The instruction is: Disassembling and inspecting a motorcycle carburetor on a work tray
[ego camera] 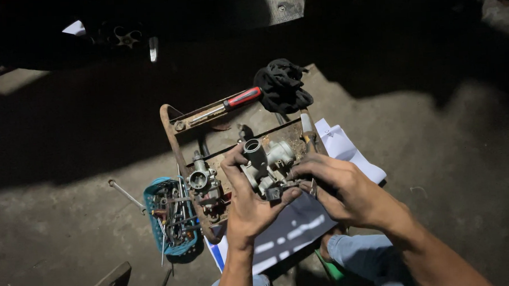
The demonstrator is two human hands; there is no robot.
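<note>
Left hand: our left hand is clamped around the carburetor, thumb up along its left side and fingers wrapped beneath its lower edge.
Right hand: our right hand is closed, fingertips pinched at the small fitting on the carburetor's lower right; we cannot tell whether they hold a separate small part.
Carburetor: a grey metal body with a round open throat on top, held just above the rusty metal tray, between both hands.
Second carburetor: another grey one rests on the tray's left part, just beside our left thumb.
Screwdriver: a red-handled screwdriver lies across the tray's far rail.
Rag: a black cloth sits bunched at the tray's far right corner, touching the screwdriver's handle end.
Basket: a blue plastic basket full of metal tools stands on the floor against the tray's left side.
Paper: white sheets lie under the tray's right side.
Floor: grey concrete, partly in deep shadow.
</note>
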